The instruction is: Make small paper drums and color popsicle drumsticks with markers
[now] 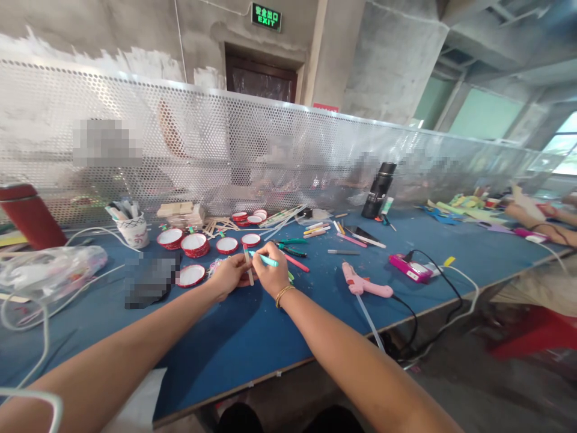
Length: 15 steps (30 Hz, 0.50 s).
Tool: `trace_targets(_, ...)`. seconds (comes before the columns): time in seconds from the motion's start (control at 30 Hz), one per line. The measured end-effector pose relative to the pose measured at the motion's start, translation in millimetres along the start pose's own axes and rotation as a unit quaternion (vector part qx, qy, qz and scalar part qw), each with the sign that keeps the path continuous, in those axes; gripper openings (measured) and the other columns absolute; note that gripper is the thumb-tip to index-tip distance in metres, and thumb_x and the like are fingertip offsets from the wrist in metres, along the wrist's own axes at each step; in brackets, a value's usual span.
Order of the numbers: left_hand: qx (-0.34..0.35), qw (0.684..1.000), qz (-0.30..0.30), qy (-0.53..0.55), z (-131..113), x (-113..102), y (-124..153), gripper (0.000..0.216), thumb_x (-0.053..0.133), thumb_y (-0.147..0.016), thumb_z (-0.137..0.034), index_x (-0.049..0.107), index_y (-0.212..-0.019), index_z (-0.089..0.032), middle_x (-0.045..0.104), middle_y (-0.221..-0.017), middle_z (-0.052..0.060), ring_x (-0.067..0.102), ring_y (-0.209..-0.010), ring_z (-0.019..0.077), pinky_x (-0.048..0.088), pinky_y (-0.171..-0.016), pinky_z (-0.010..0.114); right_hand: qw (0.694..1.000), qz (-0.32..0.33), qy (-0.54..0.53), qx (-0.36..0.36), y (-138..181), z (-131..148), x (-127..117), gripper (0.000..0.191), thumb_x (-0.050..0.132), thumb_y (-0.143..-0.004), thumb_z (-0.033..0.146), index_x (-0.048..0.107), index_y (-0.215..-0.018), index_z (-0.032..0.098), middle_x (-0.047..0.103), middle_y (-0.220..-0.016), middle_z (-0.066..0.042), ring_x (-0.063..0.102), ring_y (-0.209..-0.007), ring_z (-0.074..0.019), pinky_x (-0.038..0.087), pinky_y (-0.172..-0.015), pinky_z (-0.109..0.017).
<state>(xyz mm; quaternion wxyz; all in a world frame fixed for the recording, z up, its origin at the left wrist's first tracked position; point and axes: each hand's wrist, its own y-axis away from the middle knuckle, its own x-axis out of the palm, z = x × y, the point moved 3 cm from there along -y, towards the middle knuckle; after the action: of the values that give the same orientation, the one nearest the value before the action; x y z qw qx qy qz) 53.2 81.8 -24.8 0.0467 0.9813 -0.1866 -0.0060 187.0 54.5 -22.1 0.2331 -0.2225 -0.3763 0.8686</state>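
Note:
My left hand (232, 273) pinches a small wooden stick (248, 264), held upright over the blue table. In my right hand (273, 270) is a light-blue marker (267, 259), gripped like a pen, its tip close to or touching the stick. Part of the stick is coloured reddish near its top. Just beyond my hands lie red-rimmed round lids with white insides, such as one lid (226, 244) and a nearer one (191, 275). Dark pliers (292, 250) and a red marker (296, 263) lie right of my right hand.
A pink glue gun (366, 285) lies right, its cord running to a magenta power strip (410, 268). Behind stand a black flask (379, 191), a cup of pens (133, 232) and a red bottle (31, 216). A perforated metal screen (202, 144) borders the table. Another person's arm (523, 211) is far right.

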Motion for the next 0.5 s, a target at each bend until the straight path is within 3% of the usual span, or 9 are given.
trace_targets(0.5,0.007,1.0,-0.01,-0.012,1.0,-0.4,0.0,0.039,0.09,-0.065,-0.038,0.065,-0.085,-0.017,0.073,-0.075,0.002,0.072,-0.064,0.017,0.056,-0.059,0.025,1.0,0.019,-0.003,-0.01,1.3,2.1,3.2,0.011,0.057,-0.085,0.027,0.051,-0.076,0.025,0.063,-0.072,0.0,0.06,-0.072,-0.0185,0.046,-0.071,-0.03)
